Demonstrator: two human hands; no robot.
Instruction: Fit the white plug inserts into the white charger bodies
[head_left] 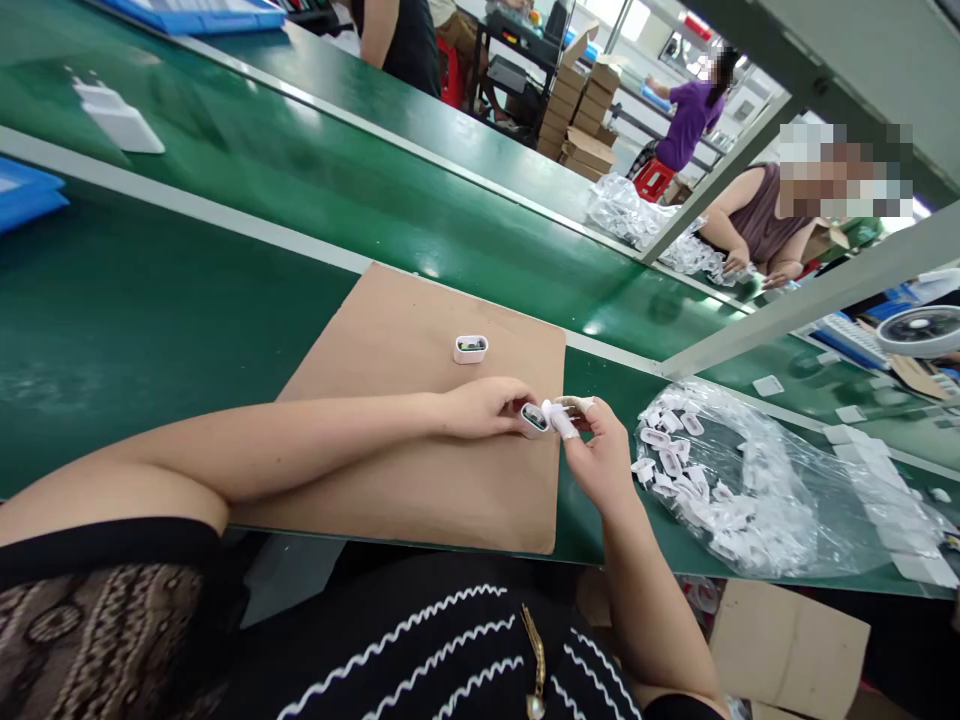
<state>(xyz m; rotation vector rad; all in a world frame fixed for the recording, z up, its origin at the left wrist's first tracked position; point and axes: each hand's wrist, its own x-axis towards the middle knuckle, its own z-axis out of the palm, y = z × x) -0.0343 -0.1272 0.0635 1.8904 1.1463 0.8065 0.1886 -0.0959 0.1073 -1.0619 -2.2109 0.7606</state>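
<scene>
My left hand [495, 408] is closed on an open white charger housing [534, 421], with parts of a circuit board showing in its mouth. Close against it, my right hand [596, 440] pinches a small white plug cap [553, 412] with thin pins. White covers wrap the thumb and a fingertip of that hand. Cap and housing are side by side; whether they touch I cannot tell. A second open charger housing [471, 349] stands upright on the cardboard sheet [420, 480], beyond my left hand.
Right of the cardboard, a clear plastic bag [787, 520] holds many white plug caps. A finished-looking charger [120, 118] lies on the green belt [315, 180] at far left. Blue trays [26, 195] sit at the left edge. A slanted metal post [810, 290] rises at right; co-workers sit beyond.
</scene>
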